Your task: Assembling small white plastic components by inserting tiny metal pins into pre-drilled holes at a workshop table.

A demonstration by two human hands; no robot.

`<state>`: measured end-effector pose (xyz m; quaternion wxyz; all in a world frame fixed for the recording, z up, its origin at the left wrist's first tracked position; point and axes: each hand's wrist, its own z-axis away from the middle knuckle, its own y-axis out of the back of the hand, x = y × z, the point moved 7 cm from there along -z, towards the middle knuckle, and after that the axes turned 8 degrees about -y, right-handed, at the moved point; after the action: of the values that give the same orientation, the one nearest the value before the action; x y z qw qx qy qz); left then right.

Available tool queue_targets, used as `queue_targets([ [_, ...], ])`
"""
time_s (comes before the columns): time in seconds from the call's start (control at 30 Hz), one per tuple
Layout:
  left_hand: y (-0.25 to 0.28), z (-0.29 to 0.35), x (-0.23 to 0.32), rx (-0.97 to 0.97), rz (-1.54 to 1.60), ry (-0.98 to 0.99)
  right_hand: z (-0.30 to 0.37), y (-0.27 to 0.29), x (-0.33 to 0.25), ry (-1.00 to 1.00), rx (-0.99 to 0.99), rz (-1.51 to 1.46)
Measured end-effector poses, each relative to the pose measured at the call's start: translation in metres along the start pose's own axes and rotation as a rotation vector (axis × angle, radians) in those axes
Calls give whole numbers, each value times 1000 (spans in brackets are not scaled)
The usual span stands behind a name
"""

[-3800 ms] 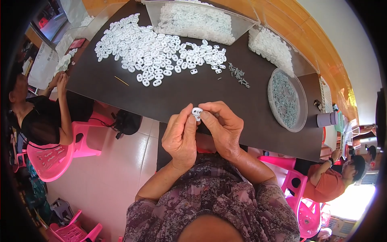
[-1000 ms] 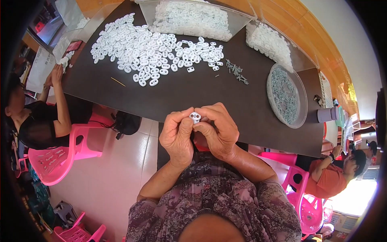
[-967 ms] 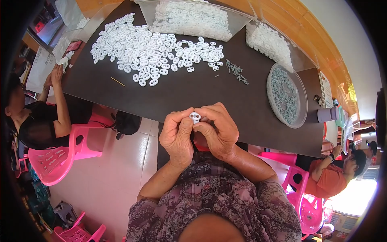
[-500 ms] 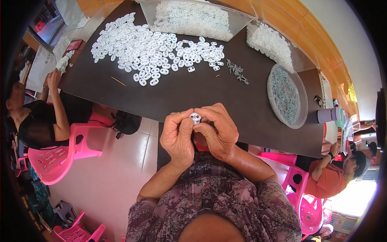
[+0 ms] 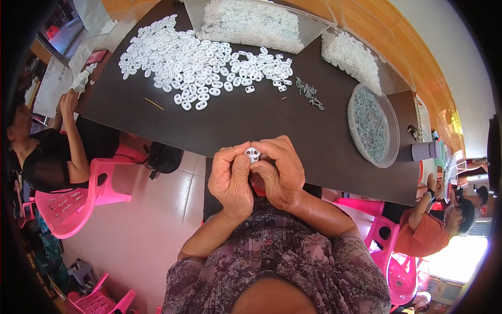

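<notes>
Between my two hands, at the near edge of the dark table, I hold a small white plastic piece with holes. My left hand pinches its left side with thumb and forefinger. From the other side, my right hand grips it the same way, fingers curled. Part of the piece is hidden behind my fingertips. Farther off lies a large heap of white oval two-holed pieces, with smaller white pieces along its right side. A little pile of grey screws rests to the right of these.
A round clear tray of screws sits on the right of the table. Clear bins of white parts line the back. A thin yellow stick lies at left. People sit on both sides, near pink chairs.
My hands stay almost in place, still holding the white piece. My right hand has shifted very slightly to the left. The person at right has moved an arm a little.
</notes>
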<state>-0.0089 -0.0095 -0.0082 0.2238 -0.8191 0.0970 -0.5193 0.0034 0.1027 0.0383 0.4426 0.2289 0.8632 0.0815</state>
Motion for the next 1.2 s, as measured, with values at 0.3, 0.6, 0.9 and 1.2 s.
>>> queue_targets([
  [0.3, -3, 3, 7, -15, 23, -19, 1, -1, -7, 73, 22, 53],
  [0.6, -2, 5, 11, -45, -87, -135, 3, -1, -9, 156, 44, 86],
  [0.9, -2, 5, 7, -50, -127, -145, 7, -6, 0, 165, 61, 81],
  [1.2, -8, -5, -9, -200, -194, 31, -6, 11, 13, -19, 11, 45],
])
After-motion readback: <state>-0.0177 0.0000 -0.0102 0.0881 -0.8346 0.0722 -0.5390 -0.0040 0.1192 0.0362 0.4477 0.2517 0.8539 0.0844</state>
